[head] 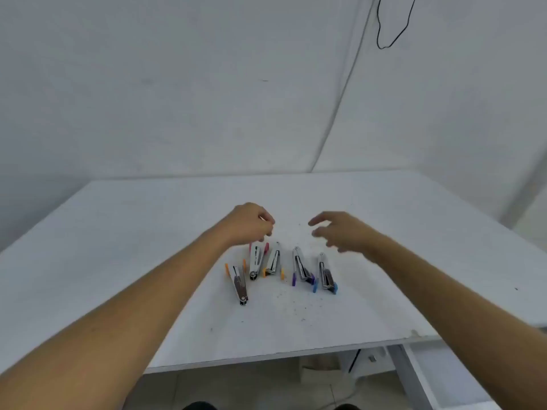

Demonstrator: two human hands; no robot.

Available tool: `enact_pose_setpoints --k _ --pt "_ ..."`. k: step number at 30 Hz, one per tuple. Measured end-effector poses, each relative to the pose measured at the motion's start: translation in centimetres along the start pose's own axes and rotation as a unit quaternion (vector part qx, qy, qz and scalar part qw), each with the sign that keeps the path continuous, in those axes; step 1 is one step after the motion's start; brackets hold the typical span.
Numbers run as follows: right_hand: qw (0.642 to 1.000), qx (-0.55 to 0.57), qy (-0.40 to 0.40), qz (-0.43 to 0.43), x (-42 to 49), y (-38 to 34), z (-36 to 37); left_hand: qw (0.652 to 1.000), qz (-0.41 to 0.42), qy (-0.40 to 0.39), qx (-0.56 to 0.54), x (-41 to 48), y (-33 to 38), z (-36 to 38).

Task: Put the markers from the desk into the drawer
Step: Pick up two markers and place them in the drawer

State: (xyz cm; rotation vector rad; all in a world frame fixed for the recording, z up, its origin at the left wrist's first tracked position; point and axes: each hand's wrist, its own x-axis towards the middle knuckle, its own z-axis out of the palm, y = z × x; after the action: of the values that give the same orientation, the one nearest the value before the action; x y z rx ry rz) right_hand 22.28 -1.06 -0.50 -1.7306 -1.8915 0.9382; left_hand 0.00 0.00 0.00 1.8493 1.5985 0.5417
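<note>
Head view: L hand has fingers curled down and bunched, tips just above the far end of the pink marker; whether they pinch it or only touch, can't tell, motion blur. R hand is open, fingers spread and slightly hooked, empty, hovering over the desk behind and right of the row, apart from every marker.

Five markers lie on the white desk, mid-front, roughly side by side, silver-white bodies w/ coloured parts. L to R: orange, nearest the person, angled toward the front edge; pink, under the L hand's fingertips; yellow, just beside pink; purple; blue, farthest right. Loose coloured bits sit at the sides of each, prob. caps, too blurred to be sure. Pink and yellow are near touching; purple and blue are set a bit apart from them.

Dark specks are scattered on the desk in front of and behind the row. Both forearms are bare, reaching in from the bottom corners. Drawer isn't seen. Desk leg shows at lower R under the front edge. A black cable hangs on the wall at upper R.
</note>
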Motion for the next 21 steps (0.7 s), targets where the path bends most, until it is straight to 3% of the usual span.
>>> enact_pose_setpoints --k 3,5,8,12,15,18,21 --pt "0.992 -0.124 0.016 -0.021 -1.1 2.5 2.0 0.999 0.002 -0.028 0.028 0.2 0.6 3.0" --pt "0.99 -0.139 0.003 -0.02 -2.0 3.9 3.4 0.997 0.004 -0.038 0.061 0.2 0.9 5.2" --pt "0.984 -0.178 0.016 -0.016 -3.0 5.2 4.1 0.985 0.0 0.026 0.169 0.0 1.2 7.4" --pt "0.979 -0.202 0.016 0.002 -4.6 6.4 3.6 0.944 0.041 0.1 0.311 -0.4 1.9 10.4" --pt "0.974 -0.223 0.017 0.027 -5.8 7.5 2.4 0.936 0.074 0.112 0.325 -0.6 2.7 11.9" --pt "0.971 -0.227 0.055 0.04 -7.6 9.2 1.6 0.95 0.088 0.094 0.284 -1.3 3.9 13.7" --pt "0.98 -0.158 0.091 0.085 -9.4 11.1 0.2 0.956 0.089 0.065 0.271 -1.7 5.2 15.7"
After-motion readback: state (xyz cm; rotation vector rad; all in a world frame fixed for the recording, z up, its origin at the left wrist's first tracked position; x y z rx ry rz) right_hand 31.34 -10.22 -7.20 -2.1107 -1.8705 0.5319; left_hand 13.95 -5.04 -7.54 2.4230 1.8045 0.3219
